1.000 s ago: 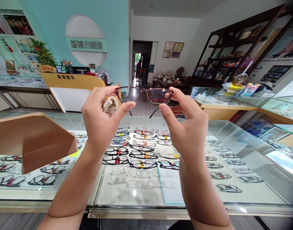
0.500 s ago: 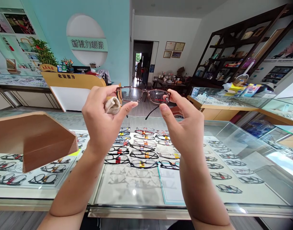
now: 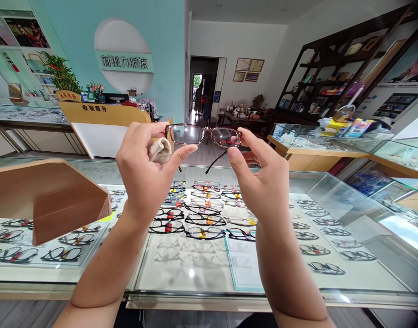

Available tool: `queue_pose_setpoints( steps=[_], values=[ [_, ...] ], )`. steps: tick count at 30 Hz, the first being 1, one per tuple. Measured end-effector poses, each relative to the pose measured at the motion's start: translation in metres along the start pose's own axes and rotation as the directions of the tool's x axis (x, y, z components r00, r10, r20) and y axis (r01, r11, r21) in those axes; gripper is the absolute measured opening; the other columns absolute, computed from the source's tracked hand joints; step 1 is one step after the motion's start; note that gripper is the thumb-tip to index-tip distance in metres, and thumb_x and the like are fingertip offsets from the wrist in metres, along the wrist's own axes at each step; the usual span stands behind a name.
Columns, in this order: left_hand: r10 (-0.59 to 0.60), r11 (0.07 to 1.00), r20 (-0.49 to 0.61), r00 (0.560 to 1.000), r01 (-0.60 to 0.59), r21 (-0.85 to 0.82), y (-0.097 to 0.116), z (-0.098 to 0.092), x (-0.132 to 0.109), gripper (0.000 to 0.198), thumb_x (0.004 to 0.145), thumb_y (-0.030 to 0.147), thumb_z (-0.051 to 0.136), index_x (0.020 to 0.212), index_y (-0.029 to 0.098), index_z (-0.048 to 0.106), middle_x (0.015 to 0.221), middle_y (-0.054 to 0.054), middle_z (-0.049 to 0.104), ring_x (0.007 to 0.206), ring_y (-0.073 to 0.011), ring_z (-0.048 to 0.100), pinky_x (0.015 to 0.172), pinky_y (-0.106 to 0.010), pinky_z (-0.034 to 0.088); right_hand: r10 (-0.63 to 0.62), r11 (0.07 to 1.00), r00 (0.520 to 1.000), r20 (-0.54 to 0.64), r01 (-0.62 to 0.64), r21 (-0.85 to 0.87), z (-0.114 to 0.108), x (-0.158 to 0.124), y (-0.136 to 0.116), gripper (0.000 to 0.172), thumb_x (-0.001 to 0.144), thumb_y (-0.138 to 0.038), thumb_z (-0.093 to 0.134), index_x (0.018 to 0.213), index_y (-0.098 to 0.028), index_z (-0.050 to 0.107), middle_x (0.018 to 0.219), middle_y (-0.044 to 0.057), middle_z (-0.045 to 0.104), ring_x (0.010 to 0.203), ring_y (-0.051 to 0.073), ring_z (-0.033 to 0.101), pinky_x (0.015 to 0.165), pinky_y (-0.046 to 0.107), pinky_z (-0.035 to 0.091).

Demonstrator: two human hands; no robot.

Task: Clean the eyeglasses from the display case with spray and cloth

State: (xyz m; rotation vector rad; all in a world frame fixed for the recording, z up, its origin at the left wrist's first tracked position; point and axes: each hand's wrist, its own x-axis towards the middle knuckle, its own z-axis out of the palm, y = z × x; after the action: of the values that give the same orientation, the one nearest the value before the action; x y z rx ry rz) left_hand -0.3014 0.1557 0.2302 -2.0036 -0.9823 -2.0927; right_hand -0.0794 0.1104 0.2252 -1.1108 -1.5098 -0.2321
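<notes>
I hold a pair of brown-framed glasses (image 3: 204, 135) up in front of me, above a glass display counter (image 3: 202, 264). My left hand (image 3: 144, 168) pinches the left end of the frame between thumb and forefinger and also keeps a small beige cloth (image 3: 160, 151) tucked against the palm. My right hand (image 3: 263, 175) pinches the right end of the frame the same way. The lenses face away from me and the temple arms hang down behind them.
Under the counter glass lie rows of several spectacle frames (image 3: 202, 221). A brown wooden stand (image 3: 48, 196) sits on the counter at the left. A yellow reception desk (image 3: 103, 120), another glass case (image 3: 332, 143) and dark shelving (image 3: 332, 77) stand beyond.
The glasses have turned slightly, their right end swinging a little toward the left and closer in. Both hands keep the same grip and barely shift.
</notes>
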Motion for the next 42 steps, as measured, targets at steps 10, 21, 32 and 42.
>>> queue_pose_setpoints(
  steps=[10,21,32,42],
  values=[
    [0.03,0.999,-0.04,0.999,-0.031,-0.02,-0.007,0.01,-0.002,0.061,0.088,0.061,0.093,0.139,0.034,0.076,0.133,-0.009,0.079,0.111,-0.0283,0.075,0.085,-0.045,0.064,-0.142,0.99,0.98,-0.138,0.138,-0.04,0.008,0.0,0.002,0.052,0.109,-0.044,0.064,0.16,-0.035,0.064,0.148,0.012,0.075,0.13,0.033,0.075,0.098,0.054,0.069],
    [-0.075,0.973,0.016,0.997,0.077,-0.217,-0.017,0.023,-0.005,0.071,0.084,0.06,0.097,0.145,0.033,0.071,0.147,-0.011,0.077,0.122,-0.0294,0.08,0.082,-0.036,0.069,-0.225,0.974,0.954,-0.2,0.224,-0.029,0.012,-0.005,-0.001,0.058,0.111,-0.048,0.061,0.167,-0.037,0.053,0.161,0.014,0.063,0.149,0.041,0.061,0.106,0.062,0.066],
    [0.081,0.957,-0.188,0.979,-0.129,-0.261,-0.028,0.035,-0.008,0.069,0.087,0.063,0.093,0.146,0.035,0.07,0.144,-0.009,0.075,0.137,-0.0337,0.074,0.087,-0.042,0.071,-0.157,0.968,0.968,-0.197,0.19,0.162,0.015,-0.005,-0.004,0.054,0.108,-0.046,0.069,0.16,-0.036,0.06,0.161,0.013,0.064,0.149,0.041,0.06,0.109,0.06,0.064],
    [0.132,0.943,-0.239,0.962,-0.196,-0.268,-0.032,0.04,-0.018,0.086,0.079,0.058,0.101,0.154,0.039,0.063,0.161,-0.009,0.064,0.135,-0.0346,0.073,0.09,-0.043,0.068,0.061,0.906,0.984,-0.165,0.015,0.423,0.013,0.001,0.007,0.042,0.115,-0.055,0.055,0.14,-0.032,0.08,0.137,0.008,0.079,0.135,0.031,0.072,0.115,0.057,0.06]
  ],
)
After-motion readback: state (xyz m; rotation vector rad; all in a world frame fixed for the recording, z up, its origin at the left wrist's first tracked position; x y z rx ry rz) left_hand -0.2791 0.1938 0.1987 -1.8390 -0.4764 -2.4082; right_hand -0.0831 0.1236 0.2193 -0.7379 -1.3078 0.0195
